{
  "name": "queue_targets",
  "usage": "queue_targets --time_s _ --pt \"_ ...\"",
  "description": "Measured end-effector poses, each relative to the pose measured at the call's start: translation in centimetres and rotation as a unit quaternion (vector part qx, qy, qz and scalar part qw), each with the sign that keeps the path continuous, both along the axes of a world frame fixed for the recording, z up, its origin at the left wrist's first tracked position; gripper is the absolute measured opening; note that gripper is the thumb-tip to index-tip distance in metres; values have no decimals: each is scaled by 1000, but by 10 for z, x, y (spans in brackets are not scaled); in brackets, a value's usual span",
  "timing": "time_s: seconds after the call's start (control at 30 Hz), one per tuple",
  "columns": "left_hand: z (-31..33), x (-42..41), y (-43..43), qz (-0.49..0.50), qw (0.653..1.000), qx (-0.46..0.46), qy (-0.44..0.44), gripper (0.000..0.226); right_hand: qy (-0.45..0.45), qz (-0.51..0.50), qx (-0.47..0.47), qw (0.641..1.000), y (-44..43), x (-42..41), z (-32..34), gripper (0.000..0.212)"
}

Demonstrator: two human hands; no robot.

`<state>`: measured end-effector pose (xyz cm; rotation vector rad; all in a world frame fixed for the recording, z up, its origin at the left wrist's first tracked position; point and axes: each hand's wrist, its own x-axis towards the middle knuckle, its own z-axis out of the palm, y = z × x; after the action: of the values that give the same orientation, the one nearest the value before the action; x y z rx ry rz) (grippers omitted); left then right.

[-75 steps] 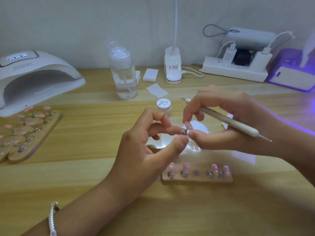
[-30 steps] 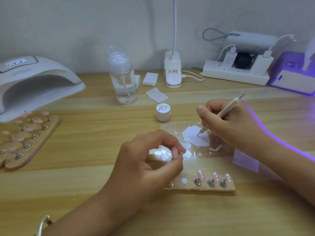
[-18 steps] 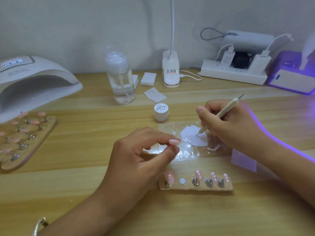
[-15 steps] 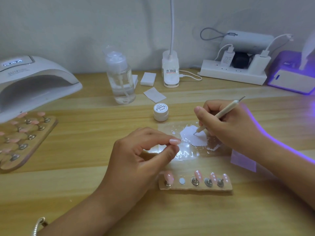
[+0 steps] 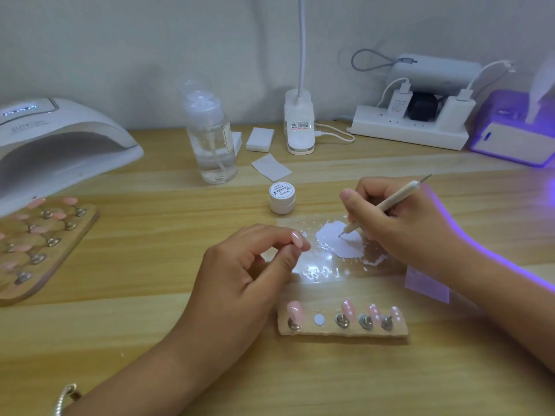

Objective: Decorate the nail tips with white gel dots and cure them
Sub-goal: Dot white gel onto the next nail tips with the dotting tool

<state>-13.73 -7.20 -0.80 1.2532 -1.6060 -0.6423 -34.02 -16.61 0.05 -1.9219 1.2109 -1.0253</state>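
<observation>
Clear pump bottle (image 5: 211, 145) back-ctr; clip lamp (image 5: 299, 127) to its rt; pwr strip (image 5: 411, 134) further rt.

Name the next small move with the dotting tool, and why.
Probably lift the dotting tool out of the white gel and bring it to the pink nail tip pinched in the left hand. The right hand has the tool's end in the gel, so it looks loaded, and that nail tip shows no dots.

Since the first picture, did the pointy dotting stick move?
Yes. The dotting tool in the right hand swung from lying level beside the gel jar to pointing down into the white gel puddle, nearer the person than the jar.
</observation>
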Motion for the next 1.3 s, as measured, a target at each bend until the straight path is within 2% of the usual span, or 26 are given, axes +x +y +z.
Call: queue_targets --time_s 0.3,0.4,0.5,0.6,0.77,0.87,0.97,1.3 --pt "0 0 0 2 1000 0 -6 14 8 0 -7 1000 1 0 -1 41" --pt "1 -1 0 -1 1000 0 -3 13 11 -22 -42 999 2 -1 0 44" --pt "1 0 0 -6 1000 -1 4 13 -54 -16 -66 996 7 1 9 41" --pt "2 -2 0 -15 1000 -12 7 11 -134 29 -41 990 16 10 23 37" --pt "4 -4 3 -60 995 -7 75 10 -203 79 -30 975 39 23 31 35" --pt "2 -3 3 -72 995 -14 73 12 -240 108 -26 964 48 28 32 34" --pt "3 -3 3 -70 997 -34 23 14 -234 118 -17 965 53 30 31 34" --pt "7 -3 4 -97 994 -53 -3 15 -223 110 -14 968 56 35 28 35"
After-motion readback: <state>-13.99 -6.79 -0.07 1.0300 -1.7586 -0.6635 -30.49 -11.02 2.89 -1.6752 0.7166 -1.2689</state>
